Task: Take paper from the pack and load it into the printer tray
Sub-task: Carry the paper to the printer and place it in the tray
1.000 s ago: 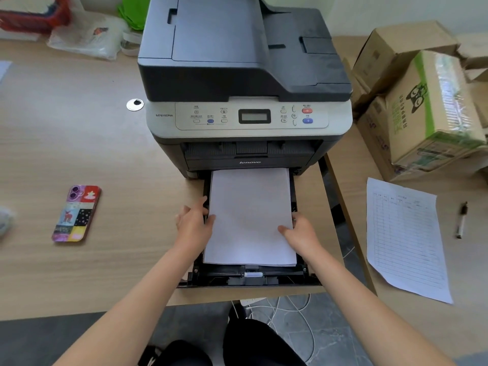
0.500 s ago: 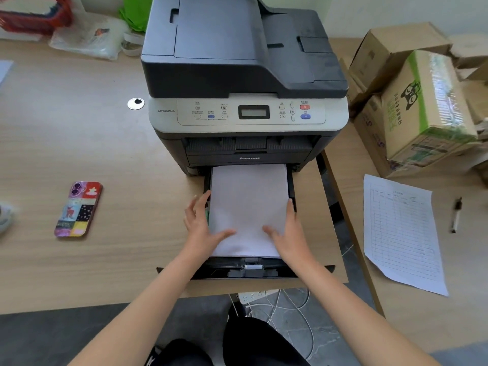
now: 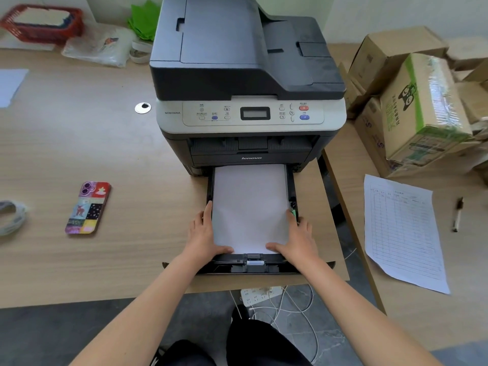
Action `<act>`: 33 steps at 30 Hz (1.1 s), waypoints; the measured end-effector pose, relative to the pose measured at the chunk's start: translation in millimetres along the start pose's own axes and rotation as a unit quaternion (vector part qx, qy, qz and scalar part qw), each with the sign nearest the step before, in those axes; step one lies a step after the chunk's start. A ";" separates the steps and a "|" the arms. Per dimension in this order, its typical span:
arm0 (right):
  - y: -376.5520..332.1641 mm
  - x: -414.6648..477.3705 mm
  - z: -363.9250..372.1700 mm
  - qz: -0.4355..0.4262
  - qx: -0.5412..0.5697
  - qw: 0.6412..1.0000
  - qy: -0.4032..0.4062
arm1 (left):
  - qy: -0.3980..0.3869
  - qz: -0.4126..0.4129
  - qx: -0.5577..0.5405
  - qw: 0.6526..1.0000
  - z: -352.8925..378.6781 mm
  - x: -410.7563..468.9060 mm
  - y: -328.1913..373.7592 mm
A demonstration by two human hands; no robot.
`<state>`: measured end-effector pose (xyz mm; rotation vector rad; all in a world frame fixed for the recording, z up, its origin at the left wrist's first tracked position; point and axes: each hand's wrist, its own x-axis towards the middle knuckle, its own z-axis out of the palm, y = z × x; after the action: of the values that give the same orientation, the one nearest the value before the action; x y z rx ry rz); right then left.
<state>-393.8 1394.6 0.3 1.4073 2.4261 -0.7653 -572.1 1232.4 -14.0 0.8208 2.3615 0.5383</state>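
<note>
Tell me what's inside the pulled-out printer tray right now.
A white paper stack lies in the tray, left hand and right hand pressing its near corners. The stack's far end and the tray floor are hidden.

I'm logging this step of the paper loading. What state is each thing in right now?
Tray: pulled out of the printer, loaded.
Paper: lying flat in the tray.
Left hand: open, flat on the paper's left edge.
Right hand: open, flat on the paper's right edge.
Printer display: nothing readable on it.
Phone: face down on the desk.
Boxes: closed, stacked.
</note>
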 end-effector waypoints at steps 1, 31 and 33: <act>-0.5 -1.1 -3.0 -0.001 0.019 1.000 0.007 | 0.011 -0.003 -0.050 0.999 -2.3 -3.0 0.4; -7.3 -9.7 -52.5 0.129 0.251 0.955 -0.087 | 0.042 -0.107 -0.176 0.978 -33.9 -8.3 -12.5; -6.1 -8.4 -51.3 0.133 0.259 0.953 -0.088 | 0.052 -0.122 -0.207 0.969 -33.1 -5.9 -14.3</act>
<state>-391.7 1414.0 48.9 1.7061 1.9196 -1.4545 -595.4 1212.2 5.6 0.3141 2.2797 0.9430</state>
